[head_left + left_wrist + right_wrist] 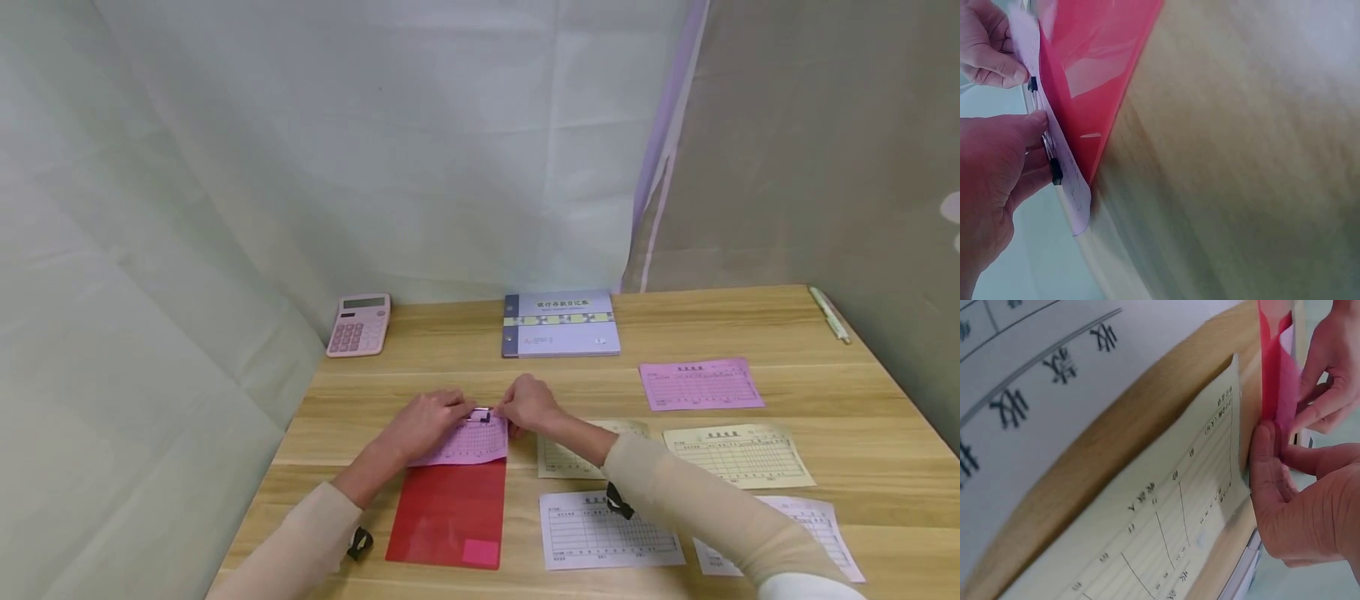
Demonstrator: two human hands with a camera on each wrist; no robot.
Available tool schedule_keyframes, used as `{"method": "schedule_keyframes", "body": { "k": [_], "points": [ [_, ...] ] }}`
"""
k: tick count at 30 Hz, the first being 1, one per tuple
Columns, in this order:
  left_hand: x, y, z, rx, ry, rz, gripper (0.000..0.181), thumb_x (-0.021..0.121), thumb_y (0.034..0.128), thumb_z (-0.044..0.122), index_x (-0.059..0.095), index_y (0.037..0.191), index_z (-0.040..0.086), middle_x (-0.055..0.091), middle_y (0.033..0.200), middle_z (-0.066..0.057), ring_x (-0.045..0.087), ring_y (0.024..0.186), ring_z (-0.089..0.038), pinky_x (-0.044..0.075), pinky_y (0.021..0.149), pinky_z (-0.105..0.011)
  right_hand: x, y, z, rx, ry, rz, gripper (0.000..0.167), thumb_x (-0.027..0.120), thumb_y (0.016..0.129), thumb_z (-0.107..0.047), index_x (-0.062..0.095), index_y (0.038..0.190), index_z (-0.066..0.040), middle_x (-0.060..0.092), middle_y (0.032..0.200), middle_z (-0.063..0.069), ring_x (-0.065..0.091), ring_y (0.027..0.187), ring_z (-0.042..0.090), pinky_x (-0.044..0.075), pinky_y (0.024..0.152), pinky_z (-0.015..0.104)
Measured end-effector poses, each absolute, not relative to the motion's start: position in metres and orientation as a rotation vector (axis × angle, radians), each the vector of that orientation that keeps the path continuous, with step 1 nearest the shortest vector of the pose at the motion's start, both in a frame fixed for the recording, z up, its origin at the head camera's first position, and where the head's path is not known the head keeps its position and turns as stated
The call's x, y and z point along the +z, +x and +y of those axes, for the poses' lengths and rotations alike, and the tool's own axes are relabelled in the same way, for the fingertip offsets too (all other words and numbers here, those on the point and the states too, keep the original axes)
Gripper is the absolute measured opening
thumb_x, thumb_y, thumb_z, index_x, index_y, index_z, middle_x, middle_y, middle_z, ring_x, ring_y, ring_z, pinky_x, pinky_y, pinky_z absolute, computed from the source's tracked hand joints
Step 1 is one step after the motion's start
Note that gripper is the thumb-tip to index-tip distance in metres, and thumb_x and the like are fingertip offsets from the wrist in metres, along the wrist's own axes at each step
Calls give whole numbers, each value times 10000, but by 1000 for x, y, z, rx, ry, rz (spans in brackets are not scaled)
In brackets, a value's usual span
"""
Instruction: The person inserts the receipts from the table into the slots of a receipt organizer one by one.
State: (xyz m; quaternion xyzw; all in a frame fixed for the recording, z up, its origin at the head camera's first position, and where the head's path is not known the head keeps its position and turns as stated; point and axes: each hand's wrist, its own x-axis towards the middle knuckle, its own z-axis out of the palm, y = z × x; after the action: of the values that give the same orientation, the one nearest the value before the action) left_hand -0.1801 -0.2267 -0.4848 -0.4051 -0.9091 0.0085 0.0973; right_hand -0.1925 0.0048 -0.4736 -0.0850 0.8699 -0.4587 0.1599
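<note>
A pink printed slip [468, 443] lies over the top of a red folder [448, 512], with a black clip [484, 417] at its upper edge. In the left wrist view, two black clip ends [1055, 170] show along the slip [1072, 187]. My left hand [426, 423] pinches the metal part and slip edge from the left; thumb and fingers [997, 181] are bent around it. My right hand [531, 404] pinches the slip's upper right corner; in the right wrist view that hand [1310, 506] holds slip [1286, 387] and folder [1268, 369] together between thumb and fingers.
A pink calculator [360, 325] and a ledger book [562, 323] stand at the back. To the right lie another pink slip [701, 385], yellow slips [738, 456] and white slips [609, 533], some under my right forearm. A pen [829, 315] lies near the far right edge.
</note>
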Motion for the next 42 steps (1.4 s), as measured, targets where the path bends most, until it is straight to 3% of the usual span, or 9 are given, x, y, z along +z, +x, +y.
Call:
{"method": "schedule_keyframes", "body": {
  "k": [13,27,36,39,42],
  "points": [
    [-489,-179,-228,32,-1248,-2605,342,677,977,-33,758,1296,61,727,1174,-116,730,1084,-267,602,920,-412,-476,-189,4,-1378,-208,2512,174,792,950,-74,816,792,-5,676,545,63,686,476,207,536,453,275],
    [-491,-178,-227,10,-1212,-2609,324,703,987,-14,768,1290,81,738,1185,-100,733,1095,-256,600,926,-393,-477,-189,5,-1373,-209,2501,161,789,954,-69,819,811,-3,678,553,58,671,471,188,528,454,264],
    [-491,-182,-233,-297,-1108,-2771,304,767,994,150,783,1298,145,750,1139,-15,726,1038,-191,597,919,-393,-462,-198,13,-1306,-264,2419,131,791,951,-61,811,872,41,736,676,131,743,584,279,603,550,331],
    [-491,-185,-236,-376,-1053,-2851,326,775,994,204,776,1320,185,745,1127,31,707,1026,-145,587,929,-369,-455,-204,20,-1229,-346,2464,97,766,954,-49,820,908,17,765,752,107,751,630,270,602,585,315],
    [-492,-188,-238,-461,-996,-2915,324,778,994,230,779,1317,209,745,1139,58,698,1051,-126,576,952,-374,-447,-210,32,-1132,-482,2548,84,768,950,-77,825,949,-15,783,854,60,736,740,233,596,701,312]
  ]
}}
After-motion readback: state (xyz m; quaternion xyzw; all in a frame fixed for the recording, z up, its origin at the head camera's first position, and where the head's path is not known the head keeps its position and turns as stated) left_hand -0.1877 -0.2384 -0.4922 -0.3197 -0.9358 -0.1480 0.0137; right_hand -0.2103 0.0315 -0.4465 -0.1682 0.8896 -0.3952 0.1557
